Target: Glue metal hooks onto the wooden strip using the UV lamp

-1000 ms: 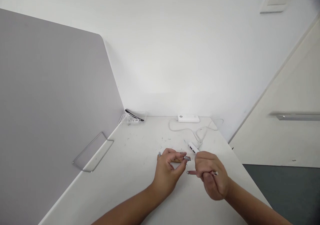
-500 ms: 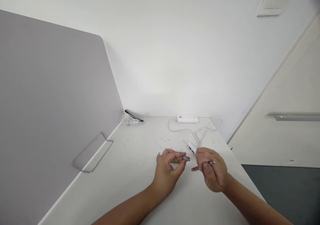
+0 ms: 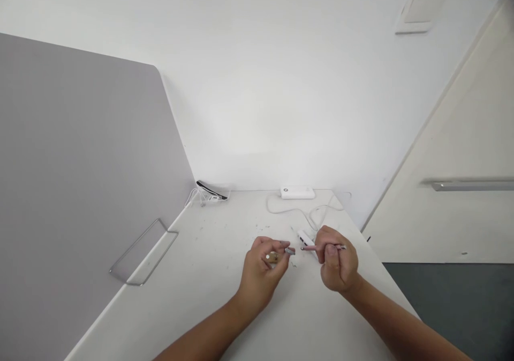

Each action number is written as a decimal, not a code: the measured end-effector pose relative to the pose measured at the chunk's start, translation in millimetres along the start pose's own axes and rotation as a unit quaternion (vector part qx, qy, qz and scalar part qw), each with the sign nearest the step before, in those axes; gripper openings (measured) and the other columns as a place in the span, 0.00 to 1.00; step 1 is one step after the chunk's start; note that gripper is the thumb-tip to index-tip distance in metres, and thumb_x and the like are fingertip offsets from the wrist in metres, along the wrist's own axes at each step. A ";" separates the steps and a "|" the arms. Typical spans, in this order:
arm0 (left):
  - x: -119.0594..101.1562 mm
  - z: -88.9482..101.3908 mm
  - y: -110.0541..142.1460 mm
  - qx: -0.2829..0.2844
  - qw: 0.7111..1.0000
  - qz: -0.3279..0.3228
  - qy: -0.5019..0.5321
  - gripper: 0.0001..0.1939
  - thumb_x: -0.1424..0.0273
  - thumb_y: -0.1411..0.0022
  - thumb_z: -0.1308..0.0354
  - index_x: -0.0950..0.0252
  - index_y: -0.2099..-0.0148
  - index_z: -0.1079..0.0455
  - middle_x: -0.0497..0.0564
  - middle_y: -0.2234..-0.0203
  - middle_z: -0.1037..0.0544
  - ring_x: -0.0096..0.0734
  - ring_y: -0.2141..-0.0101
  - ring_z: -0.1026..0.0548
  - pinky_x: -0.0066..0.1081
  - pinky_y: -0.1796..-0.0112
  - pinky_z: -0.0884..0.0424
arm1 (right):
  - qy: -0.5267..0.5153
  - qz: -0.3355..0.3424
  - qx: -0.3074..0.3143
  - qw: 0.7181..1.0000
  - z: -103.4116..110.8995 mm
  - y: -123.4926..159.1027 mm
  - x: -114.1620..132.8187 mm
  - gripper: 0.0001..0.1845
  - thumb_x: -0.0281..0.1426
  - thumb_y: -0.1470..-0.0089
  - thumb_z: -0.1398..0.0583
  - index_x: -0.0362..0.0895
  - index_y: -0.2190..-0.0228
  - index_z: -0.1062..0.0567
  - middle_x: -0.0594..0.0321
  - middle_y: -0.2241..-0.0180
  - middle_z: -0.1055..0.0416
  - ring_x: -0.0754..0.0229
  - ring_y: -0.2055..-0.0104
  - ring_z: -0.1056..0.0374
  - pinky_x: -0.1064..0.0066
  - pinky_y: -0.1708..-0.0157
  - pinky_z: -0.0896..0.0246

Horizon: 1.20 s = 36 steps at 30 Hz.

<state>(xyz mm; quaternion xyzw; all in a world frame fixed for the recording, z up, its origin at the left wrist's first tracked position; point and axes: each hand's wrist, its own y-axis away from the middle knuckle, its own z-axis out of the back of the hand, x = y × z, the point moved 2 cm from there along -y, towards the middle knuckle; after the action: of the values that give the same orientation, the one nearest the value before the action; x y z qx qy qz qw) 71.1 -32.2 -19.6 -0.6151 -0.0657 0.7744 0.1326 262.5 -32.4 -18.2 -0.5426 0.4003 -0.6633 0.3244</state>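
Note:
My left hand is raised over the white table, its thumb and fingertips pinched on a small grey piece too small to name. My right hand is wrapped around a slim pink stick like a pen, with a small dark, shiny tip. The stick lies nearly level and its tip points at the grey piece, a short gap apart. Behind my left fingers shows part of a brown object; the rest is hidden. A white block with ports lies just beyond my right hand, partly covered by it.
At the back of the table stands a white box-shaped device with a white cable. A black-and-white item with cables sits in the back left corner. A wire loop juts over the left edge beside a grey panel.
The pink stick has turned from slanting down to nearly level, and its tip sits closer to the grey piece. Both hands appear slightly further left, as the whole view has shifted.

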 end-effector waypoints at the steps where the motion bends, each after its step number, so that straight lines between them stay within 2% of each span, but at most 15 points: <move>1: -1.1 2.8 -2.8 -0.006 1.000 -0.001 -0.003 0.09 0.67 0.40 0.36 0.59 0.58 0.17 0.53 0.62 0.22 0.28 0.73 0.22 0.25 0.79 0.29 | 0.001 0.000 0.009 1.000 -1.2 0.4 -0.8 0.12 0.26 0.33 0.51 0.47 0.65 0.30 0.67 0.80 0.41 0.59 0.76 0.44 0.69 0.78 0.40; 3: -3.0 9.6 -9.2 -0.021 0.999 -0.013 -0.020 0.09 0.66 0.39 0.36 0.59 0.58 0.17 0.53 0.60 0.22 0.27 0.71 0.23 0.24 0.79 0.29 | -0.004 -0.009 0.024 1.000 -3.3 2.7 -3.7 0.13 0.26 0.32 0.52 0.47 0.66 0.30 0.66 0.79 0.41 0.59 0.75 0.43 0.69 0.78 0.36; 6: -3.5 20.1 -19.2 -0.039 0.997 -0.044 -0.050 0.08 0.67 0.38 0.36 0.59 0.59 0.17 0.55 0.59 0.21 0.33 0.64 0.22 0.23 0.78 0.29 | -0.021 -0.033 0.035 0.999 -5.3 7.7 -10.1 0.13 0.27 0.32 0.52 0.47 0.65 0.30 0.66 0.77 0.41 0.60 0.75 0.43 0.70 0.78 0.32; 9: -1.7 28.4 -27.4 -0.045 0.992 -0.076 -0.087 0.07 0.66 0.37 0.36 0.59 0.59 0.17 0.55 0.60 0.20 0.36 0.62 0.24 0.24 0.79 0.30 | -0.029 -0.058 0.043 0.997 -7.0 12.3 -16.5 0.13 0.28 0.31 0.52 0.47 0.65 0.30 0.67 0.77 0.42 0.61 0.76 0.42 0.69 0.75 0.29; 12: -0.1 33.1 -33.0 -0.003 0.984 -0.124 -0.125 0.06 0.67 0.35 0.36 0.59 0.58 0.18 0.55 0.62 0.17 0.42 0.56 0.27 0.24 0.80 0.32 | -0.031 -0.075 0.047 0.996 -8.7 16.5 -21.9 0.13 0.29 0.30 0.52 0.47 0.64 0.29 0.68 0.77 0.42 0.62 0.77 0.42 0.67 0.74 0.27; 16: -0.1 38.7 -37.6 0.048 0.956 -0.236 -0.167 0.04 0.68 0.34 0.34 0.59 0.58 0.19 0.54 0.62 0.15 0.43 0.55 0.27 0.26 0.78 0.32 | -0.020 -0.086 0.048 0.995 -9.1 21.4 -27.0 0.12 0.30 0.30 0.51 0.47 0.64 0.29 0.68 0.77 0.39 0.62 0.77 0.39 0.66 0.73 0.27; 20: 1.2 43.5 -41.8 0.068 0.931 -0.301 -0.197 0.02 0.67 0.36 0.32 0.58 0.60 0.19 0.52 0.63 0.14 0.43 0.55 0.26 0.34 0.67 0.26 | -0.005 -0.098 0.049 0.994 -8.3 24.7 -30.0 0.13 0.33 0.30 0.49 0.47 0.65 0.29 0.67 0.78 0.37 0.61 0.77 0.37 0.65 0.73 0.27; 24: 3.1 47.0 -44.4 0.096 0.927 -0.296 -0.211 0.04 0.66 0.38 0.29 0.58 0.64 0.20 0.52 0.64 0.15 0.42 0.56 0.26 0.43 0.54 0.28 | 0.002 -0.108 0.053 0.993 -9.6 26.7 -32.0 0.14 0.35 0.30 0.49 0.47 0.66 0.28 0.66 0.78 0.35 0.61 0.78 0.37 0.65 0.73 0.28; 27: 5.8 49.7 -43.8 0.159 0.931 -0.248 -0.216 0.07 0.63 0.41 0.27 0.59 0.67 0.20 0.53 0.59 0.17 0.45 0.52 0.30 0.42 0.55 0.28 | 0.005 -0.114 0.055 0.992 -10.7 27.8 -33.2 0.14 0.36 0.29 0.49 0.47 0.66 0.28 0.67 0.78 0.35 0.61 0.78 0.37 0.65 0.73 0.28; 30: 8.7 51.6 -41.8 0.228 0.923 -0.222 -0.215 0.09 0.62 0.44 0.25 0.59 0.68 0.20 0.53 0.55 0.19 0.45 0.49 0.33 0.39 0.55 0.29 | 0.006 -0.117 0.057 0.992 -11.0 28.6 -34.0 0.15 0.37 0.29 0.50 0.47 0.65 0.28 0.68 0.78 0.36 0.62 0.79 0.38 0.66 0.73 0.28; 33: 10.4 52.3 -41.2 0.248 0.918 -0.220 -0.220 0.09 0.62 0.45 0.24 0.59 0.68 0.20 0.53 0.55 0.20 0.45 0.49 0.34 0.41 0.51 0.30 | 0.007 -0.117 0.059 0.991 -10.9 29.0 -34.4 0.15 0.37 0.28 0.50 0.47 0.65 0.28 0.69 0.79 0.37 0.61 0.79 0.37 0.65 0.73 0.28; 36: 10.9 51.8 -41.8 0.245 0.919 -0.214 -0.225 0.09 0.62 0.45 0.24 0.59 0.69 0.20 0.53 0.56 0.20 0.44 0.51 0.34 0.39 0.54 0.30 | 0.010 -0.116 0.062 0.991 -10.8 29.3 -34.6 0.14 0.36 0.29 0.49 0.47 0.65 0.28 0.68 0.78 0.36 0.61 0.78 0.37 0.65 0.73 0.28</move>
<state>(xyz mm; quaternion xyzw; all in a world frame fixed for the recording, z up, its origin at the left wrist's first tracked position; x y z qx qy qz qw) 23.7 14.1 -6.5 -0.3446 -0.0322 0.8374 0.4230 258.7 -14.3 -61.0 -0.5573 0.2961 -0.7255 0.2745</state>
